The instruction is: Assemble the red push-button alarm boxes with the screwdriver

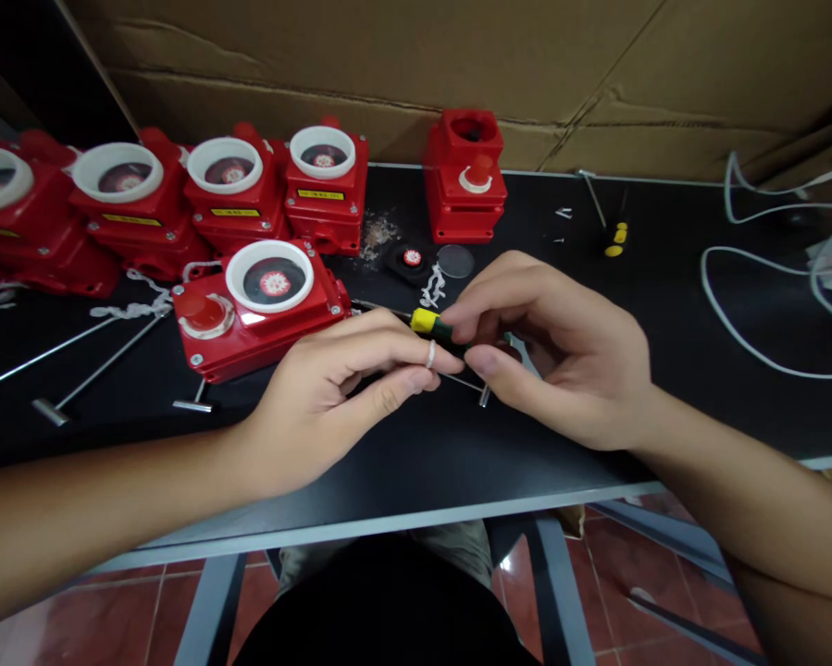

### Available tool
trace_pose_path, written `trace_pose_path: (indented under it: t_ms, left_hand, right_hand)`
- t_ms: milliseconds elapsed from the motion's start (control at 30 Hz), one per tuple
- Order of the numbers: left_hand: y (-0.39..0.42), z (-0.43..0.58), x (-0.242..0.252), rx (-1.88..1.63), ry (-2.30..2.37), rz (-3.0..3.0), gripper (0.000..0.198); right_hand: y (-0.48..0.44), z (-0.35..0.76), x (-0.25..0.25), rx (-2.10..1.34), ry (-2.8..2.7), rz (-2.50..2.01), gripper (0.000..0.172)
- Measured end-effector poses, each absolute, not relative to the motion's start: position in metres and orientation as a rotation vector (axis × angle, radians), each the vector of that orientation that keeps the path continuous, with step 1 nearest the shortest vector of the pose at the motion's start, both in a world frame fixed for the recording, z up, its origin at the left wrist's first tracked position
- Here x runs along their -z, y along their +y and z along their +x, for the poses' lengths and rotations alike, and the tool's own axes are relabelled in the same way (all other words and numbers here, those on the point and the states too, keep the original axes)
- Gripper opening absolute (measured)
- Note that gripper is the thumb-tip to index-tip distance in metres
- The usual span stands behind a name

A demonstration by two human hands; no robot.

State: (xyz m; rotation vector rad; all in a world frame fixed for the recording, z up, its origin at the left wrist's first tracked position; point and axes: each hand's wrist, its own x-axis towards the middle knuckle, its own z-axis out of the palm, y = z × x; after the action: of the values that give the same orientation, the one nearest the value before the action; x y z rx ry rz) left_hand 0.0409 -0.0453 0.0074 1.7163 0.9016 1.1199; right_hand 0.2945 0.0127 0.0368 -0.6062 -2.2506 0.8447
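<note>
A small white ring point(431, 353) loops around the index finger of my left hand point(332, 398), whose thumb presses up beneath that finger. My right hand point(554, 347) is curled close to the left fingertips. Its fingers bend over the yellow and dark-green handle of a screwdriver point(426, 321), partly hidden behind them. The blade points left, toward a red alarm box point(269, 338) with a white-rimmed round window and a red knob, lying beside my left hand. Below the fingers, a small metal T-bar hammer point(484, 396) shows in part.
Several similar red boxes point(325, 194) stand at the back left, and one without a white rim point(465, 180) stands at the back centre. Nearby lie a clear disc point(455, 261), a black round part point(408, 261), and white cord point(433, 287). Another screwdriver point(615, 239) and a white cable point(714, 305) are at right.
</note>
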Motion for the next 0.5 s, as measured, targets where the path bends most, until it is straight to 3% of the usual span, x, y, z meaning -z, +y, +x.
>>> trace_pose_path:
  t_ms: [500]
  left_hand:
    - [-0.045,0.048,-0.001,-1.007,0.858,1.546,0.014]
  right_hand:
    - [0.030,0.301,-0.034,-0.424,-2.465,-0.394,0.006]
